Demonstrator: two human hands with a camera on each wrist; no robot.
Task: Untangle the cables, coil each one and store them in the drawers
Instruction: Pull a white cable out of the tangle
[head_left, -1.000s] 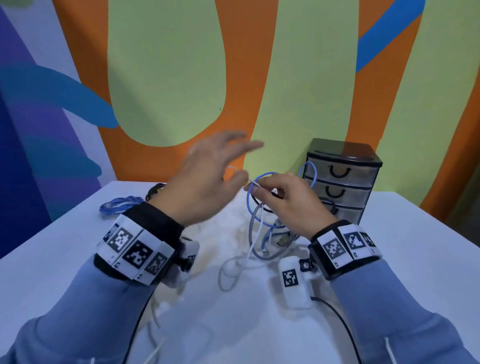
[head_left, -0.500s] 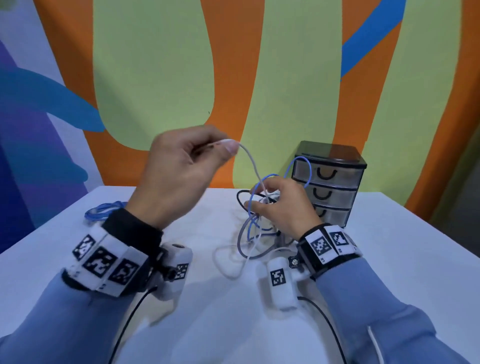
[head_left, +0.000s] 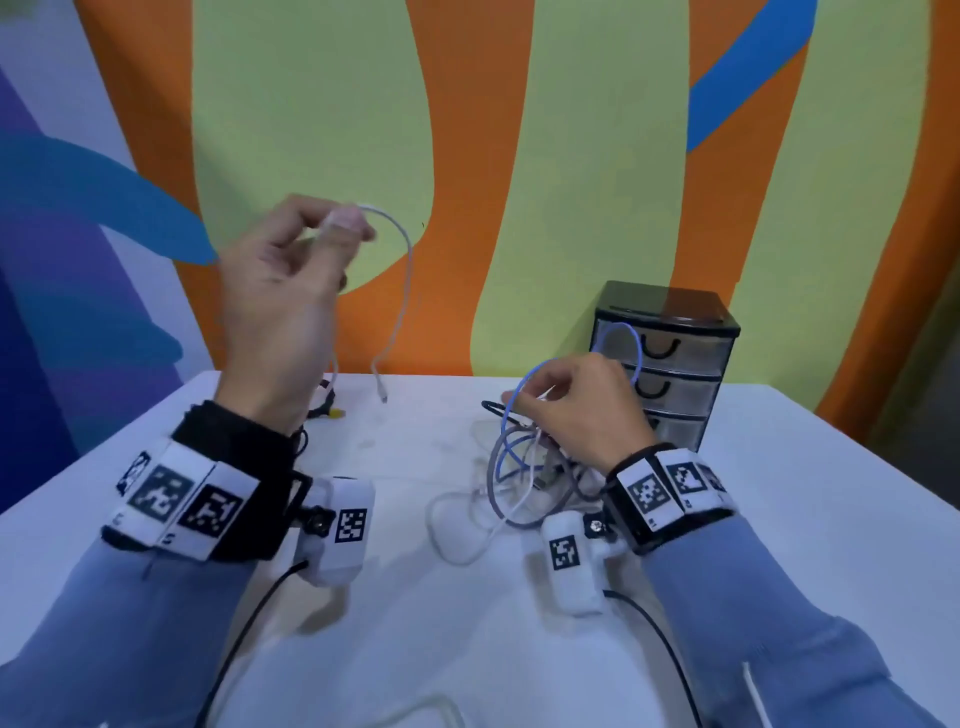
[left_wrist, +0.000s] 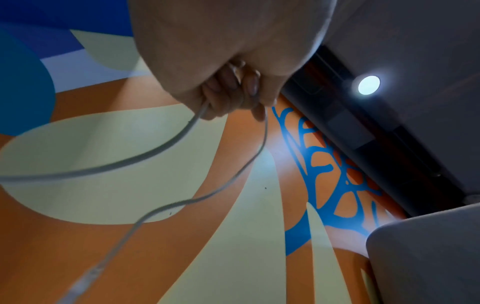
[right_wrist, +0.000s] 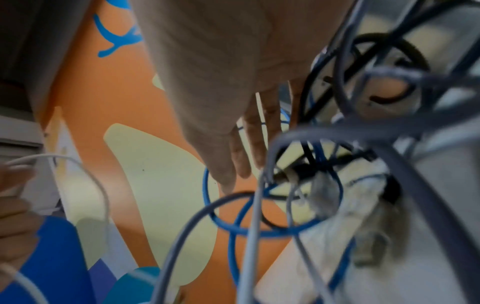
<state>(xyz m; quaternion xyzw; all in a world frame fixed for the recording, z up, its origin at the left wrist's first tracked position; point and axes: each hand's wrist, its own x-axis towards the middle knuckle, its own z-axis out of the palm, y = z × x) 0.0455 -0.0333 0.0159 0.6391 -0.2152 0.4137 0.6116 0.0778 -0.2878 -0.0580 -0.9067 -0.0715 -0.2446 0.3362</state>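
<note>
We were in the untangling step: our left hand (head_left: 280, 306) held the white cable (head_left: 402, 291) pinched high above the table (head_left: 810, 519), its free plug end dangling clear. Our right hand (head_left: 582, 410) pinched the remaining tangle (head_left: 519, 467) beside the drawers (head_left: 670, 364). Next, we judged, the white cable needed coiling, then a drawer opened.
</note>
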